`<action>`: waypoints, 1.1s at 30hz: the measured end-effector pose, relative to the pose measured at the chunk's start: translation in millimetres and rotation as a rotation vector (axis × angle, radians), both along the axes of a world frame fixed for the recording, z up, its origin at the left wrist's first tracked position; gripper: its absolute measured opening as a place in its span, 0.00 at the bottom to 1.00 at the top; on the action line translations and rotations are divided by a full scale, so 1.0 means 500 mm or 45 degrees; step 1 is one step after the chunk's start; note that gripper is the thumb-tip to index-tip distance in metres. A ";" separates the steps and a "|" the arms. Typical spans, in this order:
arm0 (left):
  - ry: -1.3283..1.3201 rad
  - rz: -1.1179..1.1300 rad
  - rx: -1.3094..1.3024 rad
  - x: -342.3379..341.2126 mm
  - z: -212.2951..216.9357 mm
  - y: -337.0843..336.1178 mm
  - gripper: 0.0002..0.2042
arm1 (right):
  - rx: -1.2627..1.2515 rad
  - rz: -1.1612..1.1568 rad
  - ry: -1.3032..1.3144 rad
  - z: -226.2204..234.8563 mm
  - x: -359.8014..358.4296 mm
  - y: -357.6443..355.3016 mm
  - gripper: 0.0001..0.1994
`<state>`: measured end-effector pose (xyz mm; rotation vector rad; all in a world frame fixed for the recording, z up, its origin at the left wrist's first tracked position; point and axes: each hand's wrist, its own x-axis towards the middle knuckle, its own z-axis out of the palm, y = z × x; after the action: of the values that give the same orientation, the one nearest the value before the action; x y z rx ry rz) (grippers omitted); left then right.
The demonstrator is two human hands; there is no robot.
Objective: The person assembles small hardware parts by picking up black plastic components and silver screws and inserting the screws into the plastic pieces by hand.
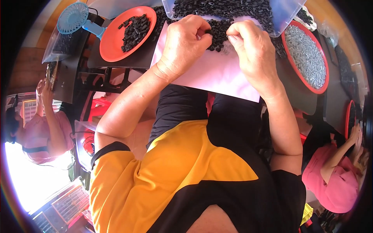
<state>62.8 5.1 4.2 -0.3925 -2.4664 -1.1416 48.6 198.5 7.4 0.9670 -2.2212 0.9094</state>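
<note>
Both my hands are raised over the near edge of a heap of small black plastic parts (218,29). The heap lies on a pale pink-white sheet (210,79). My left hand (182,46) is closed in a pinch, with a small black plastic part (208,32) showing between thumb and forefinger. Just to its right, apart from it, my right hand (254,50) is closed too, thumb pressed to the fingers. Whatever it holds is hidden. A sprinkle of tiny grey pieces (228,48) lies on the sheet between the hands.
Behind the heap stands a clear bin (287,17) of black parts. An orange-red plate (110,48) with more sits left, beside a blue fan (73,18). Right is a red basin (326,73) of shiny screw-like pieces. Other people work at far left (48,132) and far right (330,178).
</note>
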 end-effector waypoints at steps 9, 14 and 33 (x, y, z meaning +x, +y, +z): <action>0.095 -0.018 -0.044 0.089 0.009 -0.036 0.10 | -0.187 0.126 -0.180 0.015 0.048 0.012 0.05; -0.798 -0.183 1.005 0.142 0.039 0.030 0.09 | -0.036 0.138 -0.048 0.003 0.071 -0.019 0.09; -0.995 -0.133 1.223 0.171 0.022 0.027 0.11 | -0.311 0.426 -0.696 0.001 0.099 -0.002 0.04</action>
<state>148.4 18.5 15.1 0.2750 -2.0355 -2.6859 98.0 197.7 8.0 1.0857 -2.3252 1.7282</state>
